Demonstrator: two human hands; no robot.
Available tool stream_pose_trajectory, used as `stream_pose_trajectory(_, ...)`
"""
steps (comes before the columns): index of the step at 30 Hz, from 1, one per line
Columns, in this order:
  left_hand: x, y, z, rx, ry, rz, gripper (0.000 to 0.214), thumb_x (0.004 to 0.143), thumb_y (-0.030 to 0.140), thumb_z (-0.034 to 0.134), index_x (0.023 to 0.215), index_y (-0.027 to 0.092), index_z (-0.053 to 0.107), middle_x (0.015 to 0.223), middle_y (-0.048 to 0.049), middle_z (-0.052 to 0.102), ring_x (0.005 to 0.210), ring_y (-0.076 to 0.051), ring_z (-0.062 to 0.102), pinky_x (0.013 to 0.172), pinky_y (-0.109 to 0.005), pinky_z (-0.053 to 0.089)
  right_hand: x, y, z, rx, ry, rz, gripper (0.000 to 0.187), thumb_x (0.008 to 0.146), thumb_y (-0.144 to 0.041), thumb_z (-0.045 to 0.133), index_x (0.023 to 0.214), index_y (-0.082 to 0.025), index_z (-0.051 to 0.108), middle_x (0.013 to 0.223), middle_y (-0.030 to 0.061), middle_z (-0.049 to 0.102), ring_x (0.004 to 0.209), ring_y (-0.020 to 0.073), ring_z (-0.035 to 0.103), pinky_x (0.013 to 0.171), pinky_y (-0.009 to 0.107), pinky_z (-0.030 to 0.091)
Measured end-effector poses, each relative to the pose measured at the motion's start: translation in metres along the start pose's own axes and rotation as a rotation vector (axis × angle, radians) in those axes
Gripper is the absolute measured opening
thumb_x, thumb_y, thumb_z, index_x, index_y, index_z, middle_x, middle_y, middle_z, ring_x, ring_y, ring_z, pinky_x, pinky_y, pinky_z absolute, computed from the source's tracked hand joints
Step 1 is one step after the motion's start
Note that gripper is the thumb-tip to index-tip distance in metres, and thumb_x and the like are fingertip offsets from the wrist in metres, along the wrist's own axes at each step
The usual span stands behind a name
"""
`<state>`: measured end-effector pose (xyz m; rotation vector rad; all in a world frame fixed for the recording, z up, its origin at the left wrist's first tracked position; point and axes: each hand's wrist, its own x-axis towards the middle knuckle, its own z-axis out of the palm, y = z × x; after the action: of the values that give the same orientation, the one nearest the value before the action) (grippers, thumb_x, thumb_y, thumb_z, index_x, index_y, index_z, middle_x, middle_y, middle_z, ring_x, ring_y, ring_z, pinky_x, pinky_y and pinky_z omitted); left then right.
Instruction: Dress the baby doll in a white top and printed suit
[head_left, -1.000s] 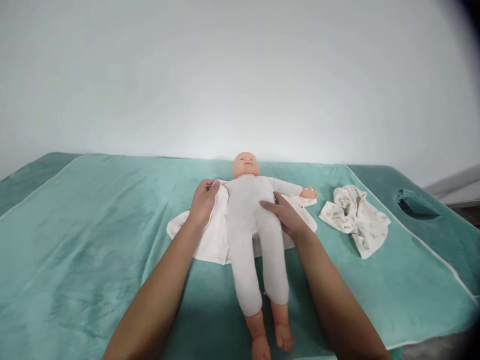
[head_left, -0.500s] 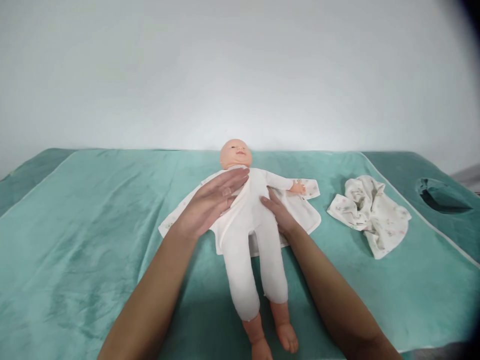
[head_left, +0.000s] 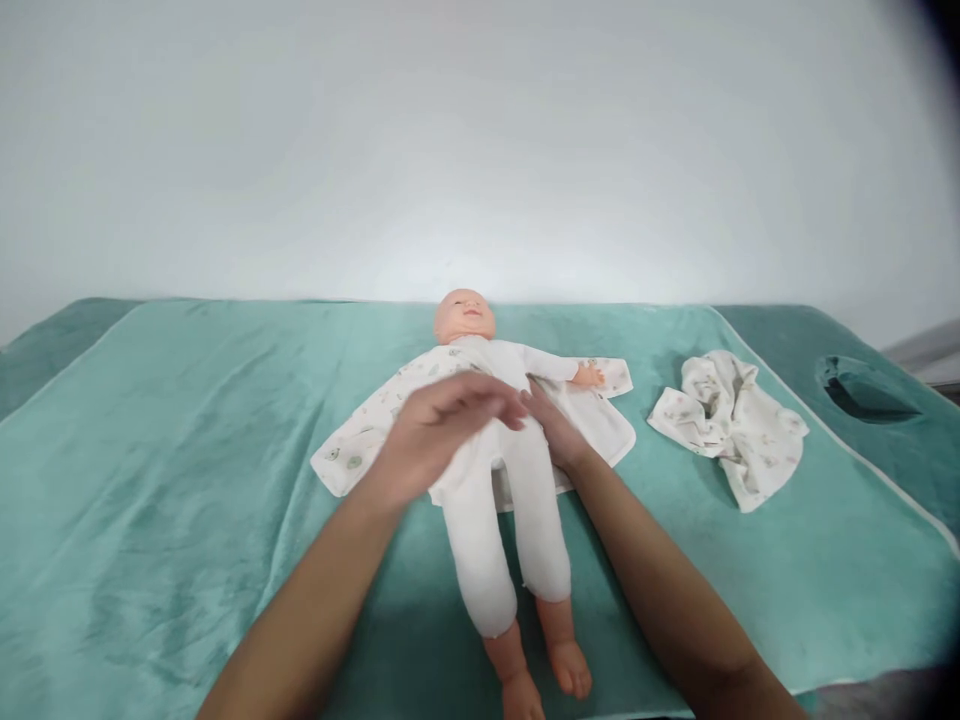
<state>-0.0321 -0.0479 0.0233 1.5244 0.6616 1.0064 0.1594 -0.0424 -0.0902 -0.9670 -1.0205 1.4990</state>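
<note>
A baby doll [head_left: 547, 540] in a white body lies on its back, head toward the wall, feet toward me. Beneath it is a white printed baby shirt [head_left: 600, 425]; the shirt's left panel covers part of the doll's chest, and its right half is spread out flat. Above the doll's belly is my left hand [head_left: 442, 425], slightly blurred, fingers extended and a little bent, holding nothing I can see. My right hand [head_left: 556, 428] rests against the doll's side with its fingers stretched out. The doll's arm on the right lies over the shirt's sleeve.
A crumpled white printed garment [head_left: 739, 425] lies to the right of the doll. Everything rests on a green plush cover [head_left: 187, 430] with some wrinkles at left. A dark oval opening [head_left: 866, 392] shows at the far right. A pale wall [head_left: 480, 150] stands behind.
My left hand has moved down from the doll's chest toward its belly, uncovering the printed front panel. My right hand stays at the doll's side. The view has shifted slightly.
</note>
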Motion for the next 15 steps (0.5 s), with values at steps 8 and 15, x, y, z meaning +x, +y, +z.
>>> stream_pose_trajectory(8, 0.000, 0.008, -0.045, 0.305, 0.158, -0.170, 0.017, 0.083, 0.042, 0.066, 0.080, 0.025, 0.065, 0.062, 0.0014, 0.057, 0.054, -0.016, 0.053, 0.059, -0.033, 0.050, 0.002, 0.003, -0.003, 0.045, -0.010, -0.001, 0.052, 0.091, -0.050, 0.062, 0.138, -0.030, 0.054, 0.146, 0.0028, 0.055, 0.132, 0.0244, 0.054, 0.112, 0.041, 0.045)
stream_pose_trajectory(15, -0.016, -0.025, -0.056, 1.099, -0.311, -0.354, 0.037, 0.072, 0.055, 0.073, 0.068, 0.024, 0.054, 0.066, -0.0015, 0.061, 0.056, -0.019, 0.051, 0.053, -0.030, 0.028, 0.004, 0.005, -0.005, 0.011, 0.019, 0.026, 0.056, 0.089, -0.051, 0.063, 0.140, -0.032, 0.051, 0.142, 0.0024, 0.057, 0.126, 0.0241, 0.058, 0.109, 0.040, 0.048)
